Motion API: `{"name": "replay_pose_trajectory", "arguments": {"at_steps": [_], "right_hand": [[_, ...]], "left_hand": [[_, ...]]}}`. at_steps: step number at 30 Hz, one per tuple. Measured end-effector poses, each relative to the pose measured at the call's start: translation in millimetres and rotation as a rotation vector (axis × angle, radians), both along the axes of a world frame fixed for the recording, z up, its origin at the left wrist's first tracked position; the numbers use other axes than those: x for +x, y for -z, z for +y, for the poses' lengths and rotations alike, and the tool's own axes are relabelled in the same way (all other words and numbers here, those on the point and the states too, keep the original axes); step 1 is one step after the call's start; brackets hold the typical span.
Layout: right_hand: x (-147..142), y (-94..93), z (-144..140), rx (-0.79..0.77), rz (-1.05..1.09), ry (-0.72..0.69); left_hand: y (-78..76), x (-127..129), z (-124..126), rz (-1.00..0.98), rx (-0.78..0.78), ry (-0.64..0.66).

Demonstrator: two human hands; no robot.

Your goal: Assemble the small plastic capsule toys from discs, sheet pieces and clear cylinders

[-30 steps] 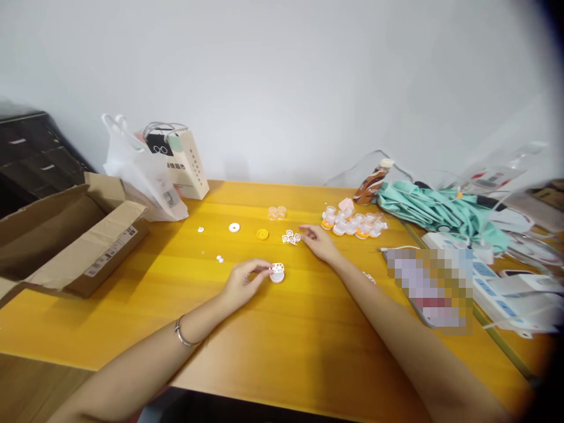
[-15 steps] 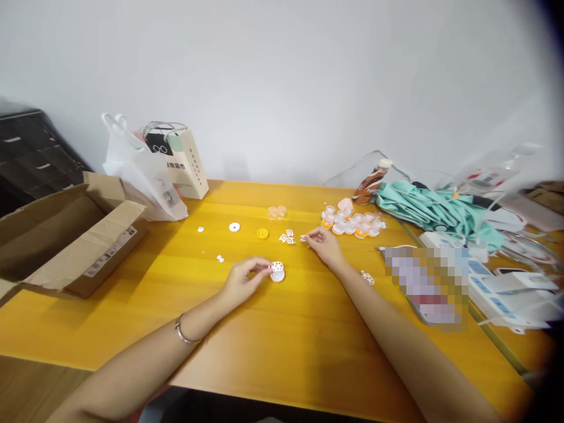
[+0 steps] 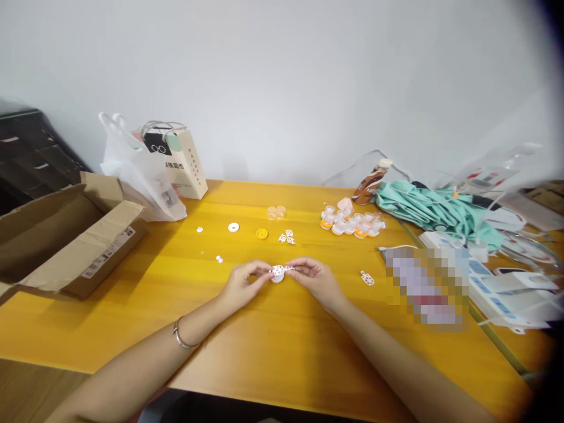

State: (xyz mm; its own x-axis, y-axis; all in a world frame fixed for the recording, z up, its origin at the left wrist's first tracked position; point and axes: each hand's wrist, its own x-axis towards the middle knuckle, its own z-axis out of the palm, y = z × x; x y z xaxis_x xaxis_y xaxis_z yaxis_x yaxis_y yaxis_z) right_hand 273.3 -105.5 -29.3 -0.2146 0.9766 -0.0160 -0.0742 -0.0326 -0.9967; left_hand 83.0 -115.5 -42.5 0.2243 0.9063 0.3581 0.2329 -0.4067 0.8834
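Yellow-brown table (image 3: 264,364) fills most of the lower view. Cardboard box (image 3: 103,247) sits at its L end, flaps up; plastic bag (image 3: 145,182) just behind, w/ paper bag (image 3: 191,167) beside that. Far R: green cloth (image 3: 440,211), heaped, bottle (image 3: 372,183) tilted next to it. Small tubs (image 3: 352,223) are bunched in front of bottle.

L hand (image 3: 244,285) & R hand (image 3: 319,282) nearly meet mid-table. L thumb & fingertips pinched tight on a white piece w/ cutouts (image 3: 278,270), right above a white disc (image 3: 277,280). R thumb & forefinger almost together on a second white piece (image 3: 289,268); the two pieces abut or overlap, can't tell if joined.

Four clear cups (image 3: 276,212) stand farther back. Loose white piece (image 3: 367,278) lies R of R forearm. Yellow disc (image 3: 262,234) is btwn white ring (image 3: 230,227) & three white pieces (image 3: 289,234).
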Motion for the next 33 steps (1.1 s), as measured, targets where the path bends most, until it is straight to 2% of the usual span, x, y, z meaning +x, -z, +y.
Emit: {"name": "replay_pose_trajectory", "arguments": {"at_steps": [10,14,18,26,33], "right_hand": [[3,0.5,-10,0.073,0.066,0.141],[-1,5.6,-13,0.278,0.058,0.053],[-2,7.9,-16,0.454,-0.1,-0.007],[3,-3.4,-17,0.549,-0.227,-0.093],[8,-5.4,-15,0.675,-0.269,-0.147]], "left_hand": [[-1.1,0,-4,0.006,0.01,0.037],[-1.0,1,-5,0.028,0.011,0.079],[-3.5,2,-9,0.05,0.018,0.11],[0.4,0,-11,0.036,0.05,0.116],[-4.0,0,-12,-0.046,-0.034,0.089]]}}
